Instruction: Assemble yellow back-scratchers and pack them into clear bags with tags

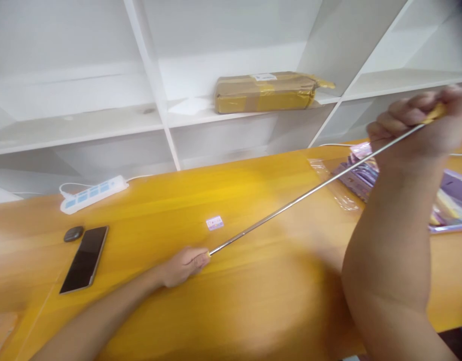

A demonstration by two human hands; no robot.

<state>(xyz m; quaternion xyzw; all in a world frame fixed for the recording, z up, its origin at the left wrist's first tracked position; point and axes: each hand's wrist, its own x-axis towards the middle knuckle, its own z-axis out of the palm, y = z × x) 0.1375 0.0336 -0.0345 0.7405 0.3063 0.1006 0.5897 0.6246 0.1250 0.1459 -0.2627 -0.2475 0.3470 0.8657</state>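
So, holding a long, thin, shiny silver metal rod (287,206) stretched straight out between the two hands, well apart from each other and both clamped on it. Gripping the lower end with the left hand (181,268), down low over a glossy yellow-orange wooden tabletop (151,215), and squeezing the upper end in a closed fist with the right hand (398,116), raised well above. Sloping upward from left hand to right hand, pretty much a clean diagonal, and showing a bit of yellow at each end. Can't tell whether touching the tabletop with the left hand or just hovering, kinda blurry there.

Just past the left hand, can see a small flat purple-and-white printed card (214,222). Off to the left of that hand, can spot a flat rectangular phone with a black screen (85,260), plus a small dark rounded case (73,233) right beside its far end. Farther beyond those, can make out a long white plastic power strip with light-blue sockets (95,194).

Below the right hand, also got purple printed packages in clear plastic (354,175), partly hidden behind the right forearm (396,240). Beyond both hands, on a white shelf unit (231,138), can see an oblong brown cardboard box with yellow tape (266,95)
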